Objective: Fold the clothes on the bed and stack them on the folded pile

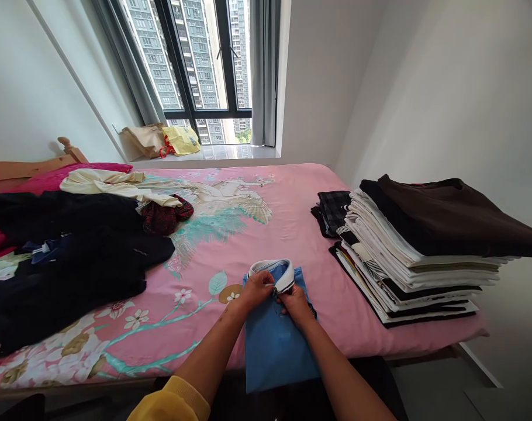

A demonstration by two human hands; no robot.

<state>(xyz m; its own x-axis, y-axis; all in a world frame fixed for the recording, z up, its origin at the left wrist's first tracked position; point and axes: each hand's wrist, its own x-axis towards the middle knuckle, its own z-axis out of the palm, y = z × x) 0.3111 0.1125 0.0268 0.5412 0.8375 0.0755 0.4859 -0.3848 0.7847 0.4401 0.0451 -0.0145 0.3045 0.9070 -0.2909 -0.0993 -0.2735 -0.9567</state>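
A blue polo shirt [277,356] with a white, dark-striped collar lies folded at the near edge of the bed, its lower end reaching over the edge. My left hand [258,290] pinches the left side of the collar opening. Close beside it, my right hand [296,304] is closed on the right side of the collar, near the front placket. The two hands almost meet below the collar; the fingertips are partly hidden by the cloth and fingers.
On the right of the pink flowered bed [287,222] rises a tall stack of folded clothes [424,257], with a smaller dark checked pile [333,211] behind it. Loose dark clothes [73,257] lie heaped at left. Bags [181,140] sit on the windowsill.
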